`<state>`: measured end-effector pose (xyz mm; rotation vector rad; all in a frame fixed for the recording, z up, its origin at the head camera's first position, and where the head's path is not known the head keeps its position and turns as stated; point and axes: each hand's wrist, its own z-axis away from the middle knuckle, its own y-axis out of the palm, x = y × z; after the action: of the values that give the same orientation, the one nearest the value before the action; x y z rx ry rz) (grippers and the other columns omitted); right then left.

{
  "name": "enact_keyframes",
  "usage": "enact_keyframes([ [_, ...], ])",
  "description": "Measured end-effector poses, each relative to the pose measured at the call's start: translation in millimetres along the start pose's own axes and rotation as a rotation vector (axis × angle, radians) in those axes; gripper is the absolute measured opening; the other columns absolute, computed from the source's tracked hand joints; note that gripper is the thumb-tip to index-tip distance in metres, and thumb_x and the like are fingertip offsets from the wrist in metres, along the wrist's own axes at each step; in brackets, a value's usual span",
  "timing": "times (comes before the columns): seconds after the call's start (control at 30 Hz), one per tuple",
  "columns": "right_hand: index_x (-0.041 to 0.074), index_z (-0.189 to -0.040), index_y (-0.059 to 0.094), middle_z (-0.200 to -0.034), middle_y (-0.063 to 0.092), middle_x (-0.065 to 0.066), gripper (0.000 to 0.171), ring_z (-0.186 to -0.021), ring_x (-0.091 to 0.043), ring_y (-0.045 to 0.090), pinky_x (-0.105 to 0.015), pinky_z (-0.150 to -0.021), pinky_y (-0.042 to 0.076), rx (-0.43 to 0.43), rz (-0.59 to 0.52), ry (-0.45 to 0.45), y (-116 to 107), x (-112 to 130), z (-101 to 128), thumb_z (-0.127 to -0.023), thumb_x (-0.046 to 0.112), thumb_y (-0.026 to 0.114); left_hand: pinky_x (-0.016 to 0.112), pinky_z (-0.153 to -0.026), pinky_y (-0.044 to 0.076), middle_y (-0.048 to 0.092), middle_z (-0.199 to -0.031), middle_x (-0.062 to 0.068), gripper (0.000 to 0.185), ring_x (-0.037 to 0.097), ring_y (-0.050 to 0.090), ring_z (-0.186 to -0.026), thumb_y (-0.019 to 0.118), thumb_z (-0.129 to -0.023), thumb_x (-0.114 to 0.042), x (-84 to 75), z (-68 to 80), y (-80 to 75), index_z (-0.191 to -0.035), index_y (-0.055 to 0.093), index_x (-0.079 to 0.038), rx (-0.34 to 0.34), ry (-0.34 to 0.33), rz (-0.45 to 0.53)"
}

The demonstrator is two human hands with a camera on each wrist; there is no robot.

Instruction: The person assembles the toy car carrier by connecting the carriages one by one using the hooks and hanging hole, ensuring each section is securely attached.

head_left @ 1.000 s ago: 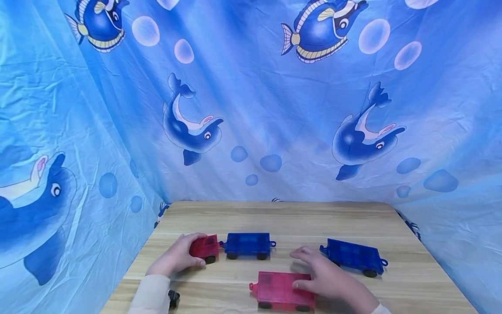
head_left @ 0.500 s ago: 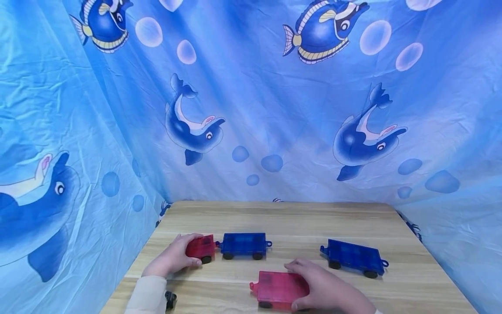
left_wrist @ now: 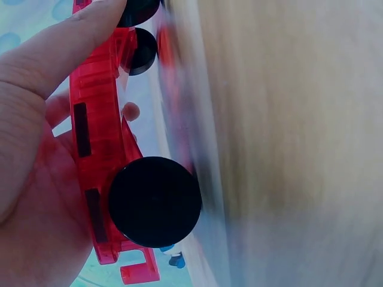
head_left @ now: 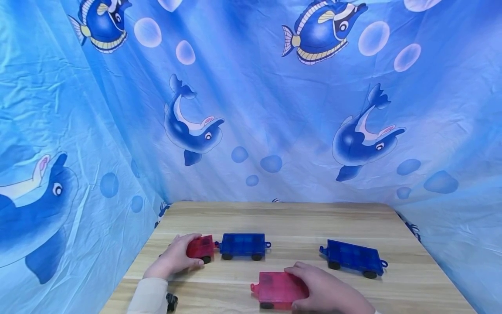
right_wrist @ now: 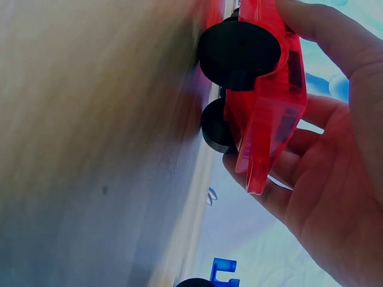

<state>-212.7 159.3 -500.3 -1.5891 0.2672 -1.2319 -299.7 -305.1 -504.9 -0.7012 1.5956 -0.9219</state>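
Observation:
On the table's left side, my left hand (head_left: pixel 177 256) grips a translucent red toy train car (head_left: pixel 201 247) with black wheels. Thumb and fingers lie on opposite sides of this red car (left_wrist: pixel 103 134) in the left wrist view. A blue train car (head_left: pixel 243 243) stands at its right end, their coupling parts meeting. Nearer the front, my right hand (head_left: pixel 319 288) holds the right end of another red car (head_left: pixel 274 288), whose hook points left. The right wrist view shows that car (right_wrist: pixel 272 119) between thumb and fingers, wheels at the tabletop.
A second blue car (head_left: pixel 353 257) stands at an angle on the right, apart from the others. By the left sleeve (head_left: pixel 148 296) is a small black object (head_left: pixel 171 301), partly hidden. A sea-print curtain (head_left: pixel 251 109) surrounds the wooden table (head_left: pixel 282 216).
My right hand has come down from above the front red car and now grips its right end. My left hand has shifted slightly left, with its red car and the blue car behind it.

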Motion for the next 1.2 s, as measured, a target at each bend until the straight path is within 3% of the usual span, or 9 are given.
enact_keyframes([
  [0.3, 0.035, -0.134, 0.052, -0.118, 0.052, 0.016, 0.072, -0.094, -0.006, 0.051, -0.033, -0.073, 0.050, -0.017, 0.045, 0.016, -4, -3, -1, -0.071, 0.060, 0.075, 0.054, -0.113, 0.007, 0.055, -0.135, 0.007, 0.099, 0.032, 0.048, -0.126, 0.090, -0.058, -0.048, -2.8, 0.1, 0.7, -0.141, 0.049, -0.015, -0.026, 0.031, -0.080],
  [0.5, 0.030, -0.139, 0.049, -0.122, 0.051, 0.015, 0.077, -0.101, -0.007, 0.050, -0.036, -0.079, 0.051, -0.039, 0.122, -0.008, -6, 0, -2, -0.073, 0.062, 0.072, 0.057, -0.112, 0.006, 0.049, -0.141, 0.008, 0.103, 0.038, 0.038, -0.132, 0.087, -0.059, -0.056, -12.0, -0.8, 1.1, -0.145, 0.043, -0.022, -0.058, 0.036, -0.108],
  [0.77, 0.034, -0.136, 0.052, -0.120, 0.053, 0.015, 0.072, -0.099, -0.006, 0.052, -0.037, -0.079, 0.052, -0.029, 0.115, -0.007, -6, 0, -6, -0.073, 0.063, 0.073, 0.060, -0.109, 0.021, 0.039, -0.149, 0.003, 0.086, 0.036, 0.025, -0.140, 0.080, -0.074, -0.049, -47.6, -8.8, 6.2, -0.147, 0.037, -0.034, -0.046, 0.110, 0.016],
  [0.97, 0.031, -0.135, 0.054, -0.113, 0.055, 0.016, 0.074, -0.094, -0.004, 0.053, -0.034, -0.076, 0.053, -0.044, 0.062, 0.013, -5, -5, -9, -0.071, 0.062, 0.075, 0.059, -0.104, 0.031, 0.036, -0.150, -0.003, 0.082, 0.031, 0.025, -0.141, 0.078, -0.075, -0.051, -68.1, -16.2, 17.4, -0.144, 0.036, -0.045, -0.043, 0.139, 0.062],
  [1.2, 0.030, -0.135, 0.054, -0.113, 0.055, 0.016, 0.075, -0.094, -0.004, 0.053, -0.033, -0.076, 0.053, -0.072, 0.063, 0.008, -6, -11, -13, -0.071, 0.062, 0.075, 0.057, -0.102, 0.036, 0.036, -0.150, -0.005, 0.079, 0.028, 0.030, -0.138, 0.077, -0.078, -0.049, -87.0, -25.2, 26.6, -0.145, 0.038, -0.040, -0.030, 0.183, 0.037],
])
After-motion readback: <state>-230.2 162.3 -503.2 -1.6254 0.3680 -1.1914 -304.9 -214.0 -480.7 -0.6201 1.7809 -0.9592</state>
